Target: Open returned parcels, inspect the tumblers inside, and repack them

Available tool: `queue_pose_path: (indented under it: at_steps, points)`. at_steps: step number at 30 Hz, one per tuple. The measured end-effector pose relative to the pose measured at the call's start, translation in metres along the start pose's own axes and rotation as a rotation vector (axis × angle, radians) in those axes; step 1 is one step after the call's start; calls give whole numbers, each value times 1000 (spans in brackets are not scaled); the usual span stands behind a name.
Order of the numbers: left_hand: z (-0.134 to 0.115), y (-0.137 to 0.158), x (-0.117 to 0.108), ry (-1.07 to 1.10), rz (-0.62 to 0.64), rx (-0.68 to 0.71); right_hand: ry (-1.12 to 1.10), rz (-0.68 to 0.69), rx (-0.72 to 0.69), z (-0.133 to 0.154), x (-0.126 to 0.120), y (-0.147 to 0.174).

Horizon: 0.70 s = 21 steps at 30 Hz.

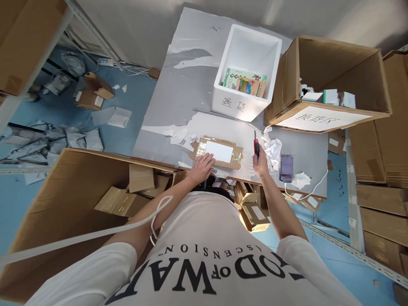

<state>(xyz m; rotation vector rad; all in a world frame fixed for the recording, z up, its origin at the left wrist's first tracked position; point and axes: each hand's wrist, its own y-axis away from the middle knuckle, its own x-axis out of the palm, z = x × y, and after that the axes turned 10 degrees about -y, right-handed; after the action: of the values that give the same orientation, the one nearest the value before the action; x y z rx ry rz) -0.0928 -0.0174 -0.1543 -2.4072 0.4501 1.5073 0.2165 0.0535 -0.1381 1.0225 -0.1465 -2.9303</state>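
left hand (203, 167) lies palm down on the flattened cardboard package (236, 158), fingers out over its near left part by the white label, not wrapped round it. package sits at the table's near edge, left of the right hand (260, 163). right grip closed round a red-and-black tool (256, 145), tip pointing far.

in the way: white foam box (221, 95) far of the package, thin rod (219, 114) along its near side, open carton (276, 100) to its right. crumpled paper (273, 152) just right of the right hand, then a phone (286, 169) with a white charging cord. torn paper scraps (179, 135) at the package's far left.

room: grey table (156, 123) surface extends left and far left of the foam box. big carton (41, 216) below the near left edge; white cable (95, 238) crosses the left forearm.
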Motion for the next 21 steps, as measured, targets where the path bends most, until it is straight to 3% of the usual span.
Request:
queue_pose_path:
  at_steps: [2, 4, 6, 8, 12, 21]
  points:
    - [4, 0, 3, -47, 2, 34, 3, 178, -218, 38, -2, -7]
    - [7, 0, 5, -101, -8, 66, 108, 438, -388, 77, 5, -14]
    - [9, 1, 8, -148, -30, 94, 315, 651, -499, 110, 19, -21]
    - [10, 1, 10, -191, -56, 112, 529, 762, -546, 130, 33, -27]
    - [9, 3, 11, -239, -72, 123, 747, 831, -589, 142, 47, -34]
    - [12, 2, 8, -243, -48, 145, 924, 889, -590, 162, 38, -29]
